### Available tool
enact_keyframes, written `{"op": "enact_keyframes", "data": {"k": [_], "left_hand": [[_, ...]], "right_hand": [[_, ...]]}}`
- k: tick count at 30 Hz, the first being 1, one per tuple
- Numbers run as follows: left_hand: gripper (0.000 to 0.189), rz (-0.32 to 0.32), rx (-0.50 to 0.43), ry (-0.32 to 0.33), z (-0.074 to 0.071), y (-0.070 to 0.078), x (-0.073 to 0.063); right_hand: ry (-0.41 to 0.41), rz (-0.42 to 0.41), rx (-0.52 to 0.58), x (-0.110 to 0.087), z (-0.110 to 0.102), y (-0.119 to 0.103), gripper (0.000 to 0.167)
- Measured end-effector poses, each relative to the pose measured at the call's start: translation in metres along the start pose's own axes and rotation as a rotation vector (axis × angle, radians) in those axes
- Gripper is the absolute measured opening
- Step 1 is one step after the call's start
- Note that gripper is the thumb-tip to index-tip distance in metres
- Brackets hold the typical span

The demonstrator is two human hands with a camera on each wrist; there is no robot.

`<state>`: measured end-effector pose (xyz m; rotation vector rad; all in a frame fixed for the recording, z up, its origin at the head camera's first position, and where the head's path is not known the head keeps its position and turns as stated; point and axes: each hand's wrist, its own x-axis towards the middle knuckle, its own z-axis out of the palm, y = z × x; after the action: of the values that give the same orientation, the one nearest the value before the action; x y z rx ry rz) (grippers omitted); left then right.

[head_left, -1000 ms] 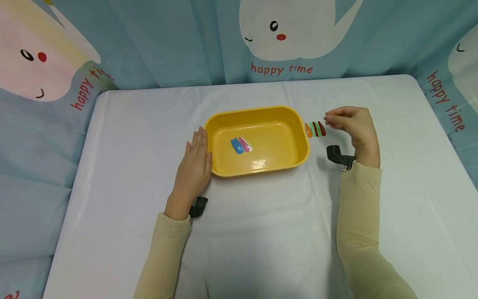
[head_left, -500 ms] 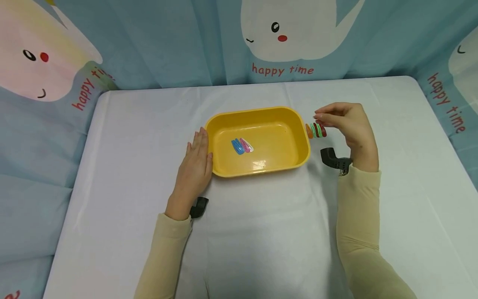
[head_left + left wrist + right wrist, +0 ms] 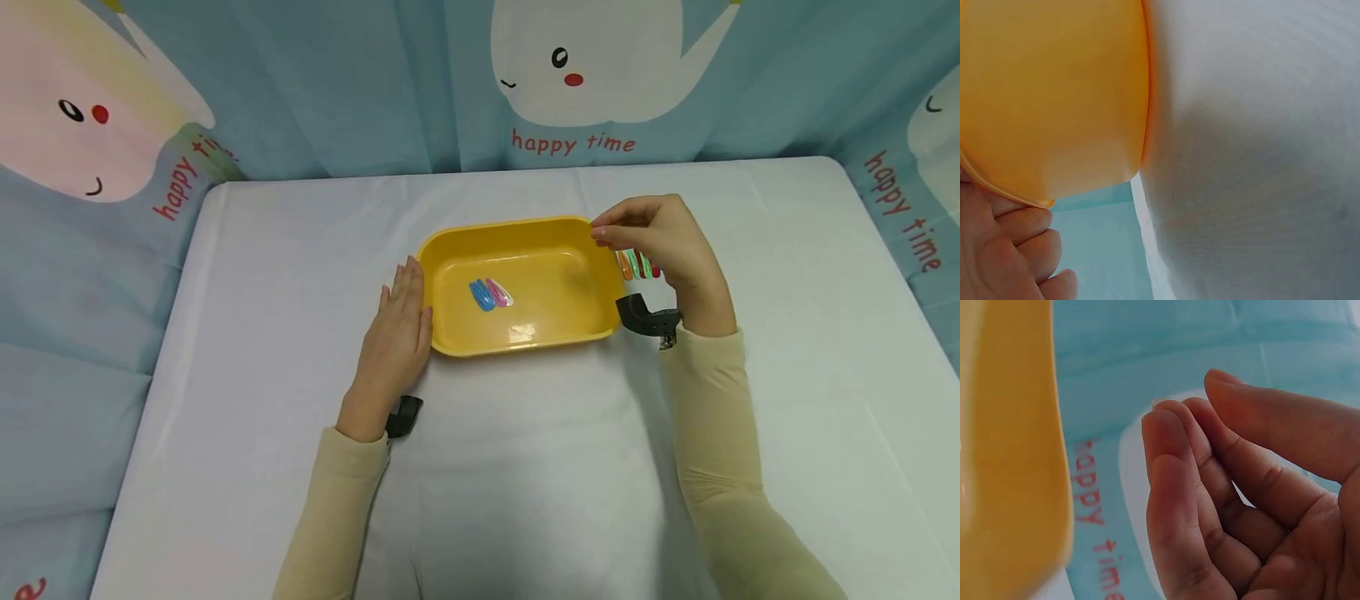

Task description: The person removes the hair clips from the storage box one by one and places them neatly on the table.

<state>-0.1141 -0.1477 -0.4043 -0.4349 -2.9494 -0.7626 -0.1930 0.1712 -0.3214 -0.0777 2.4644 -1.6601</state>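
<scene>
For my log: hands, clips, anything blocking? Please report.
Left hand touching yellow tray. Right hand at tray's far right corner, grip unclear. Clips inside; clip row outside, partly hidden by right hand.

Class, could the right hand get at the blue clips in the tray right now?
Probably yes: the right hand is at the right end of the yellow tray, open above, and nothing covers the blue clips. Whether that hand holds anything is unclear.
</scene>
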Motion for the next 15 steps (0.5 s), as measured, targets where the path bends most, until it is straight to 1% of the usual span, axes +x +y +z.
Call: {"op": "enact_keyframes", "data": {"k": [4, 9, 15], "left_hand": [[0.055, 0.000, 0.000, 0.001, 0.000, 0.001, 0.000], [0.056, -0.001, 0.000, -0.002, 0.000, 0.001, 0.000], [0.056, -0.008, 0.003, -0.006, -0.001, 0.000, 0.000]], "right_hand": [[-0.069, 0.008, -0.015, 0.008, 0.015, -0.005, 0.016], [-0.154, -0.019, -0.029, 0.019, 0.035, -0.004, 0.015], [-0.227, -0.036, -0.061, 0.029, 0.053, -0.005, 0.012]]}}
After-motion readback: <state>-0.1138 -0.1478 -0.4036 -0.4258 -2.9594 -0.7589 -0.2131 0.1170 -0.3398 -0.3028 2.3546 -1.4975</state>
